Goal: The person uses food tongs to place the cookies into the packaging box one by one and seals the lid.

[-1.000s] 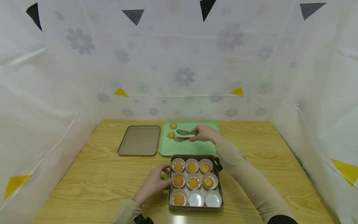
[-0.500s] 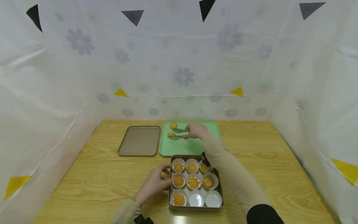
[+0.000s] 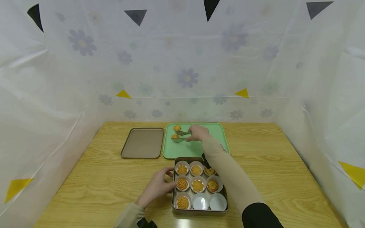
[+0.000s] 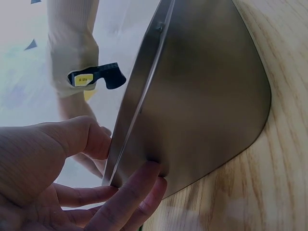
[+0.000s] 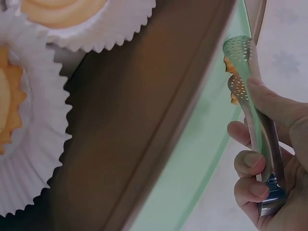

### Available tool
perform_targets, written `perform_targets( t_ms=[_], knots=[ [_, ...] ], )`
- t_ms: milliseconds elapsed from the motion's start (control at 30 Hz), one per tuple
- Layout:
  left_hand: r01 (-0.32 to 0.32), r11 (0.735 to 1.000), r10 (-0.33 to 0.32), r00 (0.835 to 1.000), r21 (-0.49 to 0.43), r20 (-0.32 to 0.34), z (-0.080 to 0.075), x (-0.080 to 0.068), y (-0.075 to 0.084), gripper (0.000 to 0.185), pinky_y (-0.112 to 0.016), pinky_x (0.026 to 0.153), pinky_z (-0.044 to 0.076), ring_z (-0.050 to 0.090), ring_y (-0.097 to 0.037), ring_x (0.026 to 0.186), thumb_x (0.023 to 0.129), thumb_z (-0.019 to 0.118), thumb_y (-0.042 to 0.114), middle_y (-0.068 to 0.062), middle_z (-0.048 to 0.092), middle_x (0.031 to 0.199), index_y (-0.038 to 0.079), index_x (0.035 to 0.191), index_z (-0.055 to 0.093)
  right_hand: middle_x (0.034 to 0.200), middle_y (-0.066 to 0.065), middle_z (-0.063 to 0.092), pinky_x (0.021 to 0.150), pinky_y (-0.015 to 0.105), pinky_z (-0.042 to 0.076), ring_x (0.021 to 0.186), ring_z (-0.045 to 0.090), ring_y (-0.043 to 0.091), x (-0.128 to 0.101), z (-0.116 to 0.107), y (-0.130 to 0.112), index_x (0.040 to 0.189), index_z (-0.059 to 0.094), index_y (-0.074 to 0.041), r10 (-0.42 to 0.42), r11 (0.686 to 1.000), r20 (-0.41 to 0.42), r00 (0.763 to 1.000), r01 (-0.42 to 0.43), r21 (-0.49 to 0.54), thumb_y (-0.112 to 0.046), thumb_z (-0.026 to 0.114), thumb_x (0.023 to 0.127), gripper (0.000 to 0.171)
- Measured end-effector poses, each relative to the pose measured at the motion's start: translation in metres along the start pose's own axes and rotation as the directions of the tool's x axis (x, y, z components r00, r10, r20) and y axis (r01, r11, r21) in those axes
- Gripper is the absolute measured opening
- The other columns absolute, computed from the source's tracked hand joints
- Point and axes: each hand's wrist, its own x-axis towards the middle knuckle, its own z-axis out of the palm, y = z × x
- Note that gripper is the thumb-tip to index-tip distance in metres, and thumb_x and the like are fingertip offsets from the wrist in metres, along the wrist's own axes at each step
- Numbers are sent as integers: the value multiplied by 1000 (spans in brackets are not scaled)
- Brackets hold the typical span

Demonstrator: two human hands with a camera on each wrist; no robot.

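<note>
My left hand [image 3: 158, 184] holds the left rim of a square metal baking tin [image 3: 199, 212], with some fingers against its outer wall [image 4: 202, 86]. In the tin, pleated paper cups carry piped cookies [image 3: 182, 184]. Two cups at the front right, such as the white paper cup [image 3: 218, 202], show no cookie. Over the green tray [image 3: 212, 148] my right hand [image 3: 198, 133] grips metal serving tongs [image 5: 262, 125] with perforated tips. The tongs' tips are spread and point left. Beside them lie two cookies, a rear cookie [image 3: 177, 128] and a front cookie [image 3: 175, 136]. Whether the tips touch them I cannot tell.
A brown square tray [image 3: 144, 144] stands left of the green tray. All of it sits on a wooden table [image 3: 105, 180], with a flowered curtain [image 3: 182, 63] behind and at the sides. My right sleeve [image 3: 228, 171] crosses over the tin's back right corner.
My right hand has moved left with the tongs, bringing their tips up to the two cookies. The right forearm now covers part of the tin's back right. My left hand has stayed still.
</note>
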Motion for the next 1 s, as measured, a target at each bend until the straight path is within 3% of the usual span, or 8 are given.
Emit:
perform_targets(
  t_ms=[667,1000],
  knots=[
    [-2,1000,2,1000,25,0,2,1,-2,62,-25,61,61,69,-19,80,81,71,6,-25,64,112,-11,137,49,146,8,58,107,56,49,128,59,31,7,1,6,144,56,-13,-46,998,42,998,44,43,-40,69,94,58],
    [-13,1000,13,1000,14,5,1,0,-1,62,-26,61,62,71,-21,81,81,69,5,-24,64,112,-11,137,48,145,8,59,104,54,51,126,60,31,9,3,8,143,57,-14,-50,998,28,998,50,24,-39,68,94,56]
  ],
)
